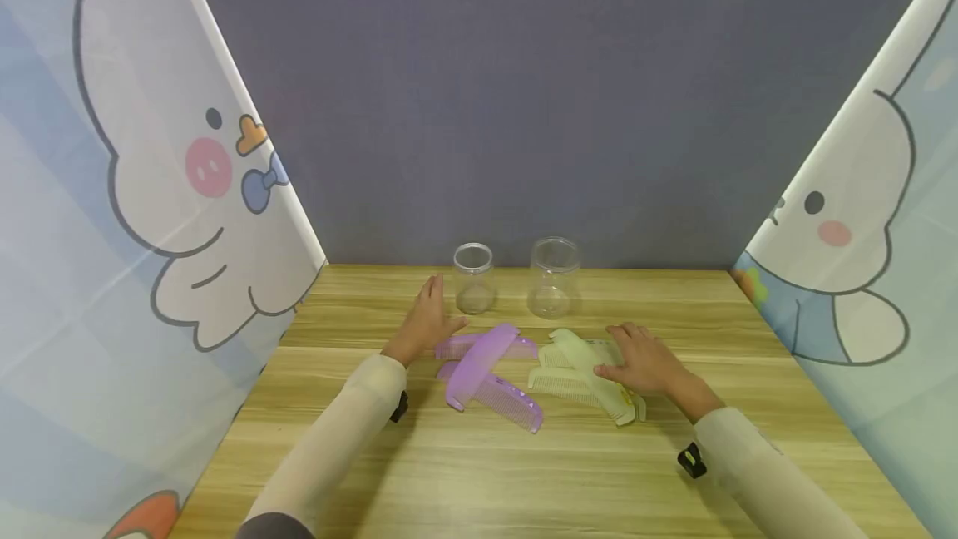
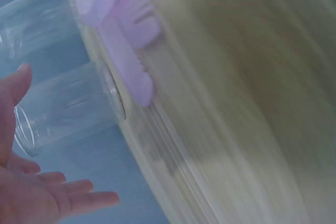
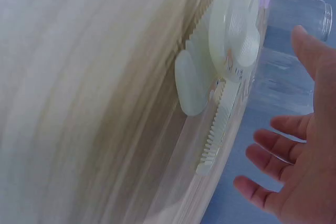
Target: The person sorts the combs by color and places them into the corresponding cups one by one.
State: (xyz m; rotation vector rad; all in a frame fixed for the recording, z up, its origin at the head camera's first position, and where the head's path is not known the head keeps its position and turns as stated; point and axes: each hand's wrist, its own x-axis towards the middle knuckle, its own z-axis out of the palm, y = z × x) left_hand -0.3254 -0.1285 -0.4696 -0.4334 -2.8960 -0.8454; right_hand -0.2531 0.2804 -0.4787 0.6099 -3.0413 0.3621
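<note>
Hands (image 1: 425, 324) (image 1: 647, 360) near combs (image 1: 481, 364) (image 1: 580, 356), inside table edges (image 1: 659, 276)

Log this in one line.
left hand: empty, near curved purple plastic combs; right hand: empty, near curved pale-green plastic combs; two clear cylindrical jars: upright behind

From high at 6 o'clock the head view looks down towards 12, while the low, nearer, sideways-tilted wrist views share the jars (image 1: 474, 285) and purple combs (image 1: 482, 363)

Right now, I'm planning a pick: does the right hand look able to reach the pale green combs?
Probably yes: the right hand is empty, close to the pale green combs, and nothing seems to block its way.
</note>
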